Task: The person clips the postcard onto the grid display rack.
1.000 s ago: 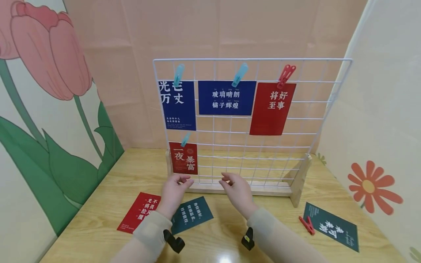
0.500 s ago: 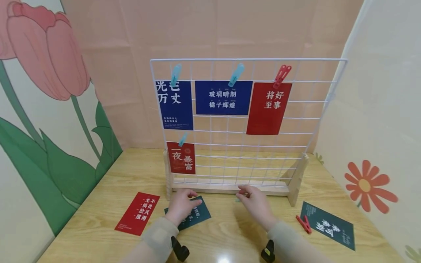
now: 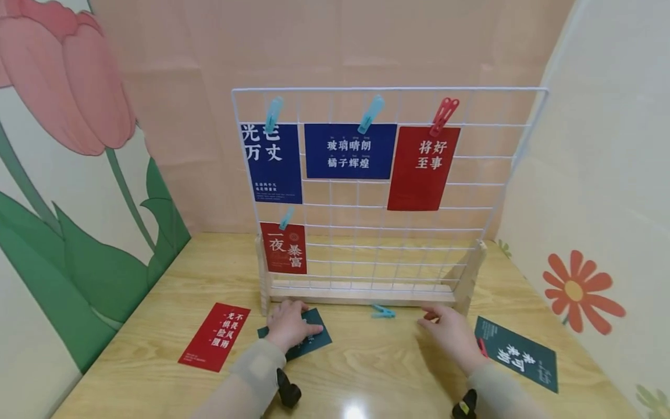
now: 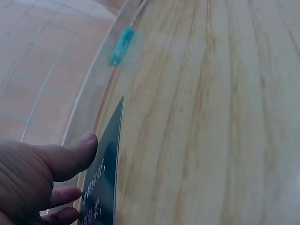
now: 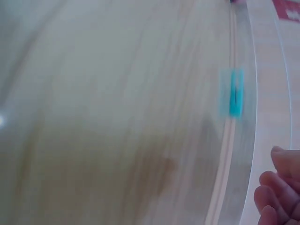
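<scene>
A dark green card point(image 3: 316, 344) with white writing lies on the table in front of the rack. My left hand point(image 3: 289, 326) is over it and covers part of it, with thumb and fingers spread apart. In the left wrist view the thumb stands away from the other fingers, close to the card point(image 4: 104, 178). My right hand point(image 3: 449, 334), fingers loosely bent and holding nothing, is above the table at the right. Nearest to it are a red clothespin point(image 3: 482, 347), mostly hidden by the wrist, and another dark green card point(image 3: 528, 358).
A blue clothespin point(image 3: 384, 312) lies in front of the white wire rack point(image 3: 389, 89) on its wooden base. Blue and red cards hang there from clothespins. A red card point(image 3: 214, 337) lies at the left of the table point(image 3: 340, 384).
My left hand has come down onto the dark green card. My right hand has moved right, away from the rack's middle, uncovering the blue clothespin on the table.
</scene>
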The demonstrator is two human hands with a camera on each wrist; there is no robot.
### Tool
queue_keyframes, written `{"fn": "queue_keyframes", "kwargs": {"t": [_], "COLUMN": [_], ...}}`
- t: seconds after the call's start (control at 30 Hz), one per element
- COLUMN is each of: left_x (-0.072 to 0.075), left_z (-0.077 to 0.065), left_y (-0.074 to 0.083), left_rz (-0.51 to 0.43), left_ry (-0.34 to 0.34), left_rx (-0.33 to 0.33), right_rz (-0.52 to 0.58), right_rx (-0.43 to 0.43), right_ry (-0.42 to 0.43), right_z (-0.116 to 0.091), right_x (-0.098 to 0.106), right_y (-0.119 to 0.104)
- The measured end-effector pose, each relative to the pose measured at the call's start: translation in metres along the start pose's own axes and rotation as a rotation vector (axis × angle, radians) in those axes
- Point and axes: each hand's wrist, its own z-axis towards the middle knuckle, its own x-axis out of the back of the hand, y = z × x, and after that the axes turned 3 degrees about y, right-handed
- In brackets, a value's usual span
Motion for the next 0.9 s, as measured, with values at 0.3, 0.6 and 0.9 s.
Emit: {"fn": "queue_keyframes", "kwargs": {"t": [0.3, 0.6, 0.9], "left_x": [0.008, 0.012, 0.005], "left_z": [0.0, -0.001, 0.003], "left_y": [0.002, 0.0, -0.003], "left_rz": [0.012, 0.023, 0.018], "left_ry": [-0.003, -0.014, -0.047], "left_rx": [-0.023, -0.024, -0.01], "right_rz": [-0.098, -0.196, -0.081], "right_rx": [-0.161, -0.272, -0.29], "right_ry": [-0.105, -0.221, -0.279], "right_z": [0.003, 0.001, -0.01], "right_x": [0.045, 0.062, 0.05], "right_y": [0.035, 0.068, 0.085]}}
